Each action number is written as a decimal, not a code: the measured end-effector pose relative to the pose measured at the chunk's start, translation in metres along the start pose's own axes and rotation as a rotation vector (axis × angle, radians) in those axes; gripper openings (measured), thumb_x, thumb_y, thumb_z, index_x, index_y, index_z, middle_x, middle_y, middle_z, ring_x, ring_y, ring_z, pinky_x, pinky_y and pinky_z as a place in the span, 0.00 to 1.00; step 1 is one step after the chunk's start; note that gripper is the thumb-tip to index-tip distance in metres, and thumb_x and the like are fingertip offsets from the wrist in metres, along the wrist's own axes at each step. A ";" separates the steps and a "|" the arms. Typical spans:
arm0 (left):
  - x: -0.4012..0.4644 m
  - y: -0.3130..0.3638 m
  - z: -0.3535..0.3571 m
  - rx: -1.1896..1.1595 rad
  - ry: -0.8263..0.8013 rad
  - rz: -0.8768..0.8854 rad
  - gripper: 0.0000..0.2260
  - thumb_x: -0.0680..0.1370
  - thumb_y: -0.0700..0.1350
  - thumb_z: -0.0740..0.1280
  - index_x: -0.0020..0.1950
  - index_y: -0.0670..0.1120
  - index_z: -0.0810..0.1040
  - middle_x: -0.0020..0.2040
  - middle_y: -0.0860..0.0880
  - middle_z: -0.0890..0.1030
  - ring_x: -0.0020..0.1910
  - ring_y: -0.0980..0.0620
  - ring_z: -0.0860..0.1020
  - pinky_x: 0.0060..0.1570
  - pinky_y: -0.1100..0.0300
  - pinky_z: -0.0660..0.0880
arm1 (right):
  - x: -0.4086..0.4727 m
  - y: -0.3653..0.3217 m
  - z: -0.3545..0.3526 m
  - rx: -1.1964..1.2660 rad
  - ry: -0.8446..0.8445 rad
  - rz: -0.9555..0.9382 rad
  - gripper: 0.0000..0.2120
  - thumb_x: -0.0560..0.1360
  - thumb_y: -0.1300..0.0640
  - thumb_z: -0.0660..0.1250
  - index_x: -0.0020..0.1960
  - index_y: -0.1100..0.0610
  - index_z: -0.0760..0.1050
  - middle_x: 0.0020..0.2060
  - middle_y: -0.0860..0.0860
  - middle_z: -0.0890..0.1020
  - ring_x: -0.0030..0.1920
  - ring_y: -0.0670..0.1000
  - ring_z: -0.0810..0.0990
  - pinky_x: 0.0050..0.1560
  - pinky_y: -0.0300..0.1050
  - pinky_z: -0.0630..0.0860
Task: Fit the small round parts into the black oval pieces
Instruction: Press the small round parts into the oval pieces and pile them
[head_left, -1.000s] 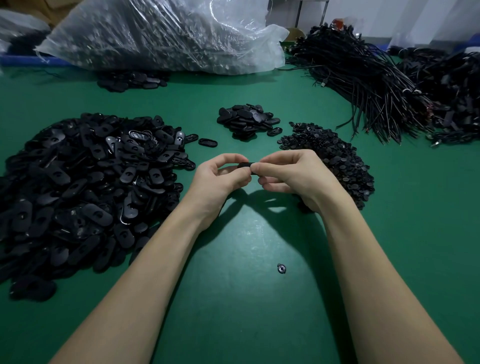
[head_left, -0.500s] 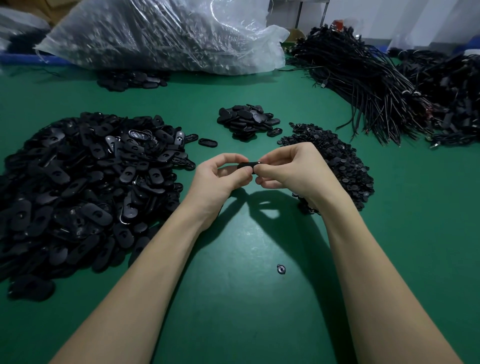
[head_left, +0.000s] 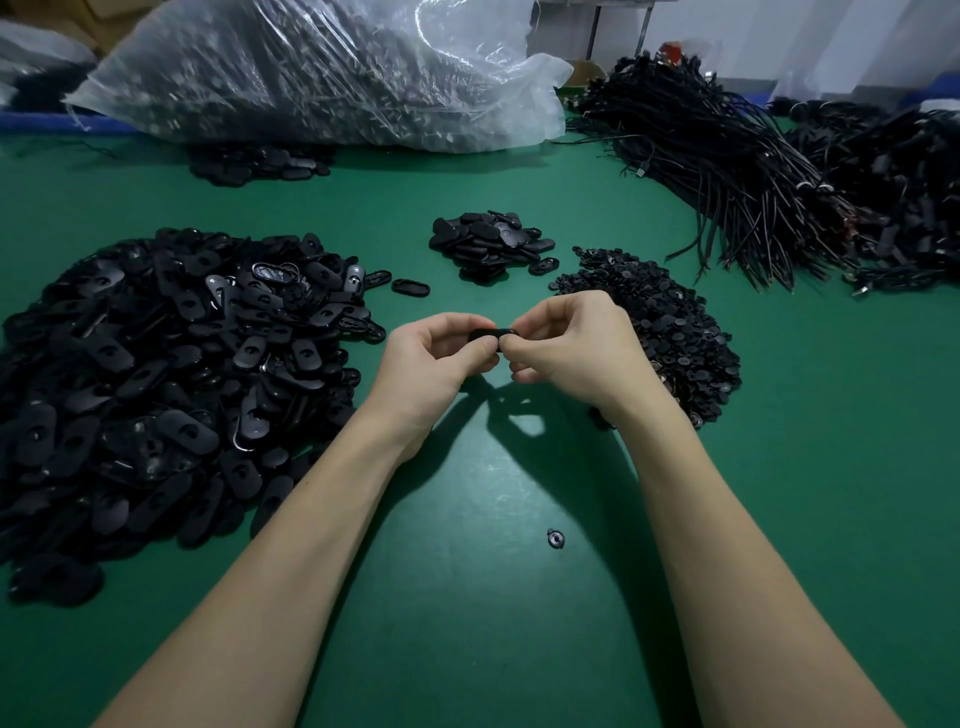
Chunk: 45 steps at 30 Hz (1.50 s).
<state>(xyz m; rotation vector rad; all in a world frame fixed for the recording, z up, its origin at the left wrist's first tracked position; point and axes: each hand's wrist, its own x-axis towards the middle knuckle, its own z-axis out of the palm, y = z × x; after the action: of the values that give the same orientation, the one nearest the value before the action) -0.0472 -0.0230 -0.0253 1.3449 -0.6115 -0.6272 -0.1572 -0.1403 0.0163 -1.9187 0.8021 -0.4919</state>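
Observation:
Over the middle of the green table, my left hand (head_left: 431, 364) and my right hand (head_left: 576, 348) meet, and both pinch one black oval piece (head_left: 485, 333) between thumbs and fingertips. Most of that piece is hidden by my fingers, and no round part shows on it. A big heap of black oval pieces (head_left: 171, 374) lies to the left. A heap of small round parts (head_left: 670, 322) lies just behind my right hand. One loose round part (head_left: 555, 538) lies on the table between my forearms.
A smaller pile of oval pieces (head_left: 491, 244) sits beyond my hands, with one single oval (head_left: 410, 287) beside it. A clear plastic bag (head_left: 322, 73) of parts lies at the back. Bundles of black cables (head_left: 727, 166) fill the back right.
My right hand has lifted slightly and its fingers have shifted on the oval piece. My left hand has stayed almost still.

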 end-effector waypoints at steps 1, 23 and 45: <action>0.000 0.000 0.000 -0.018 -0.004 0.003 0.07 0.76 0.35 0.72 0.49 0.46 0.84 0.43 0.48 0.87 0.45 0.51 0.85 0.49 0.63 0.79 | 0.000 0.001 0.000 0.026 -0.003 0.003 0.04 0.71 0.60 0.77 0.40 0.56 0.83 0.31 0.50 0.86 0.33 0.49 0.87 0.44 0.49 0.86; -0.002 0.001 0.007 0.031 0.120 -0.025 0.05 0.77 0.38 0.73 0.49 0.47 0.83 0.43 0.44 0.87 0.43 0.50 0.84 0.55 0.56 0.81 | -0.001 0.004 -0.002 -0.005 -0.086 -0.153 0.09 0.75 0.65 0.75 0.52 0.55 0.82 0.36 0.52 0.87 0.34 0.52 0.87 0.38 0.42 0.84; 0.004 0.006 0.006 -0.170 0.116 -0.112 0.07 0.81 0.36 0.66 0.53 0.43 0.83 0.50 0.45 0.86 0.46 0.53 0.85 0.47 0.64 0.79 | 0.012 0.010 0.005 -0.099 0.045 -0.252 0.06 0.74 0.60 0.77 0.48 0.50 0.83 0.43 0.45 0.86 0.34 0.43 0.84 0.38 0.38 0.81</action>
<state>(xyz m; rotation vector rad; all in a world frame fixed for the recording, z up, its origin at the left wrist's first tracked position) -0.0486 -0.0291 -0.0188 1.2518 -0.3828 -0.6716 -0.1490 -0.1485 0.0053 -2.1204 0.6255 -0.6600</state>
